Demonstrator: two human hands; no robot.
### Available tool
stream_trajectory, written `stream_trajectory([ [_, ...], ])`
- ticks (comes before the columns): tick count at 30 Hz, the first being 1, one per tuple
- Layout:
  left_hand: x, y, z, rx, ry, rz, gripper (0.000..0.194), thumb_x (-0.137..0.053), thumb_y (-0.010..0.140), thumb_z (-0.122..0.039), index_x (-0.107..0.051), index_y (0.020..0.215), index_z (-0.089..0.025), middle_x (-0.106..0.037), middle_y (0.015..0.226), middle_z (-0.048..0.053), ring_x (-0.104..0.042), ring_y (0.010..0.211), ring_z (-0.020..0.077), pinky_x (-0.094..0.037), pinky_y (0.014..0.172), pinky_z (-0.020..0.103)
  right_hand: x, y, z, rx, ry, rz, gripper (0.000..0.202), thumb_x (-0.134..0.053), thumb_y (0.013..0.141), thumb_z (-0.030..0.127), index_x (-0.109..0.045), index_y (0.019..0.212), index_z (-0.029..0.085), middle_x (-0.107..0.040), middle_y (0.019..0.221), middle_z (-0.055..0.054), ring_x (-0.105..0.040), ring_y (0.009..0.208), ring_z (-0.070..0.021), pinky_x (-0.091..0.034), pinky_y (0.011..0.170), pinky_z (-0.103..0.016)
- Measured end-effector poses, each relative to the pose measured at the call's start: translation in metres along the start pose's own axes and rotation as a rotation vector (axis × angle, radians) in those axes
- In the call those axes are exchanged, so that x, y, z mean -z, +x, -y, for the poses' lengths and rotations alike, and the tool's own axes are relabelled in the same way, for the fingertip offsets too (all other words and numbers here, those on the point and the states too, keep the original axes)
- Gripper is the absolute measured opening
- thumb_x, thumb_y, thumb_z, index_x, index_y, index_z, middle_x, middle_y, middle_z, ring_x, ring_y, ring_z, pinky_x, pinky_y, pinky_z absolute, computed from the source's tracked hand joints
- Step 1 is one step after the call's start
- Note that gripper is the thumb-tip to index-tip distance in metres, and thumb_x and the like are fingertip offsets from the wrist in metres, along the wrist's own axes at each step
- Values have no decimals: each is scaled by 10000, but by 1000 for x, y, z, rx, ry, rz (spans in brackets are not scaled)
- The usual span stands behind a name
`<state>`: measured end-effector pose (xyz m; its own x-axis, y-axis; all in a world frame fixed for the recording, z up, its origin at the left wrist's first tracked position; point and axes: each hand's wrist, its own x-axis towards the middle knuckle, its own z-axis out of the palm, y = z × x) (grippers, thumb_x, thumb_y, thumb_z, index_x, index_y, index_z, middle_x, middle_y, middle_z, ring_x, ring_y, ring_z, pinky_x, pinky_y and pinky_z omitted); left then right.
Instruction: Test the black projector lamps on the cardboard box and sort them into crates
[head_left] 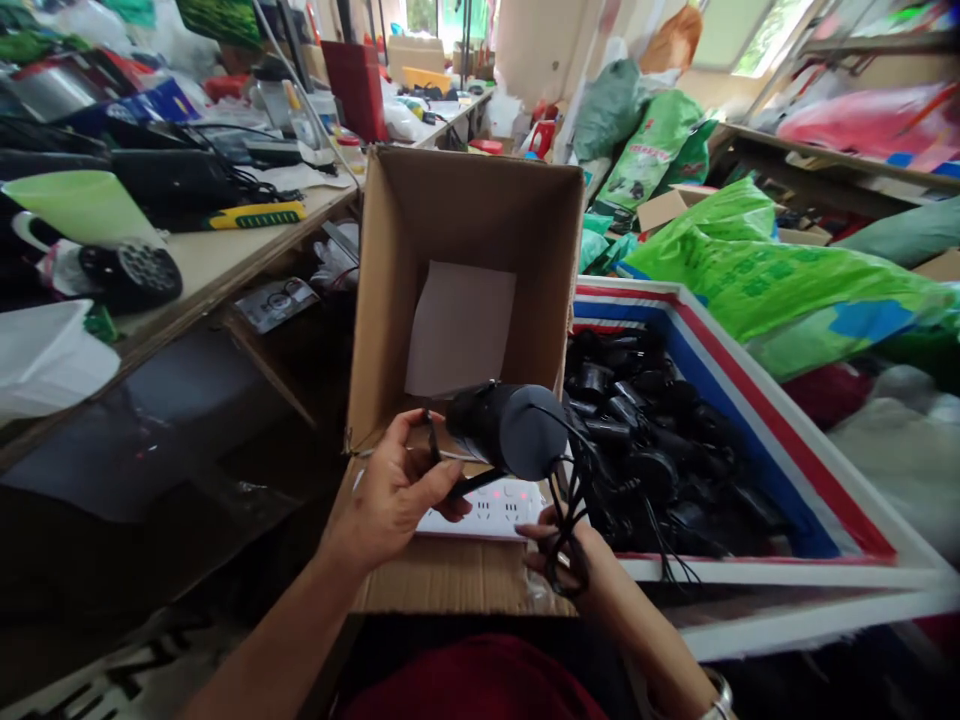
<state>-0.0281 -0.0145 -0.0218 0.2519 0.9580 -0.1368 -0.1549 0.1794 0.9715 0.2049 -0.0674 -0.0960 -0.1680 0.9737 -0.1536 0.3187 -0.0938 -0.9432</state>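
Observation:
A black cylindrical device (pixel 504 428) with a flat round end is held over the front of an open cardboard box. My left hand (pixel 386 495) is closed on the thin black bracket (pixel 474 482) at its side. From the device a looped black cable (pixel 568 520) hangs down, and my right hand (pixel 561 560) has its fingers wrapped round these loops. Beneath both hands lies a white power strip (pixel 487 508) with small red lights, resting on the cardboard flap (pixel 442 580). The device and my left fingers cover part of the strip.
The cardboard box (pixel 469 200) has a pale sheet (pixel 461 330) inside. On the right stands a white-framed tray (pixel 787 410) full of black devices and cables. A cluttered workbench (pixel 217 265) runs along the left, with a yellow-handled tool (pixel 259 216). Green bags (pixel 795 280) lie behind the tray.

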Motion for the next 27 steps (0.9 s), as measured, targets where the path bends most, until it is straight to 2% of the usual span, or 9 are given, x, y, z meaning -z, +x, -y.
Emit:
stream_trajectory([
  [4, 2, 1, 5, 32, -54, 12, 469, -675, 777, -333, -369, 1100, -184, -645, 708, -10, -646, 494, 149, -536, 492, 232, -2, 19, -19, -8, -137, -196, 288, -661, 721, 376, -702, 917, 169, -677, 860, -115, -639, 744, -255, -515, 705, -401],
  [7, 6, 4, 13, 19, -58, -15, 448, -655, 799, -325, -366, 1113, -187, -631, 679, -21, -647, 504, 149, -538, 505, 233, -6, 30, -29, -21, -102, -243, 291, -622, 761, 427, -657, 889, 168, -694, 754, -84, -650, 664, -229, -529, 628, -358],
  [12, 12, 9, 27, 45, -69, -64, 437, -654, 800, -323, -369, 1104, -190, -632, 653, -31, -644, 487, 150, -548, 477, 234, -12, 42, -44, 1, -100, -166, 294, -652, 740, 436, -666, 860, 168, -711, 777, -91, -669, 699, -242, -540, 635, -358],
  [17, 16, 13, 33, 65, -95, -63, 425, -658, 798, -293, -367, 1093, -196, -640, 676, -28, -654, 499, 153, -571, 494, 253, -7, 52, -47, 58, -132, -115, 202, -674, 731, 370, -684, 847, 205, -723, 873, -85, -666, 850, -268, -525, 781, -408],
  [22, 20, 15, 36, 59, -105, -51, 416, -641, 816, -272, -359, 1112, -194, -627, 684, -37, -657, 510, 140, -566, 516, 233, 1, 61, -45, 86, -168, -27, 166, -691, 723, 350, -710, 810, 209, -726, 820, -72, -678, 797, -260, -539, 728, -386],
  [27, 23, 20, 47, 68, -156, -21, 437, -666, 806, -257, -354, 1106, -200, -645, 712, -27, -659, 554, 134, -565, 563, 234, -3, 59, -61, 131, -219, 13, 114, -663, 738, 292, -712, 793, 204, -712, 821, -78, -663, 795, -246, -515, 756, -372],
])
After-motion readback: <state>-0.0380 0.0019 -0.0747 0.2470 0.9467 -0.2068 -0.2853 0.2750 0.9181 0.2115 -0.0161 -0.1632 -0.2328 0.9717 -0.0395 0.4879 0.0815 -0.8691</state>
